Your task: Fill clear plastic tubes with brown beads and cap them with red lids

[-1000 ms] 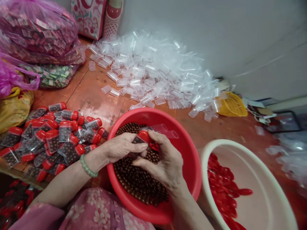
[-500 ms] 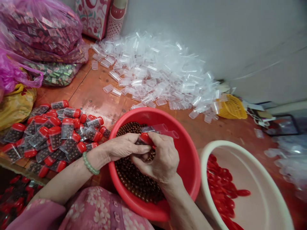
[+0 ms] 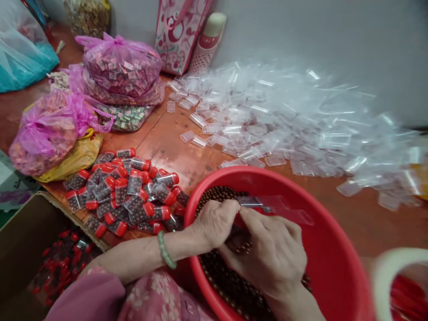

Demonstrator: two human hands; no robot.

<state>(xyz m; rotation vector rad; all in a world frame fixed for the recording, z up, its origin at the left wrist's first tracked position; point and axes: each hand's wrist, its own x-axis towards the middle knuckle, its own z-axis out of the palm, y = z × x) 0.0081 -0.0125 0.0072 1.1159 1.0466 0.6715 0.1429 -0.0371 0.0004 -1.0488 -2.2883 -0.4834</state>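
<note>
Over the red basin [image 3: 334, 249], my left hand [image 3: 214, 223] and my right hand [image 3: 270, 249] meet with fingers closed around a small red-capped container, of which only a bit of red and dark shows between them. Dark brown beads [image 3: 230, 285] fill the left side of the basin beneath both hands. Clear plastic tubes [image 3: 284, 206] stick out beyond the right hand's fingers, inside the basin. Left of the basin lies a pile of clear containers with red caps [image 3: 120, 191], with dark beads inside.
Clear empty cases [image 3: 267, 116] are heaped along the wall. Tied pink bags [image 3: 123, 71] stand at the back left. A cardboard box [image 3: 23, 236] with red-capped containers is at lower left. A white basin [image 3: 384, 267] with red pieces is at right.
The view has turned left, so things appear farther right and more bags and the cardboard box show. Both hands have closed more tightly around the red-capped container, which is now mostly hidden.
</note>
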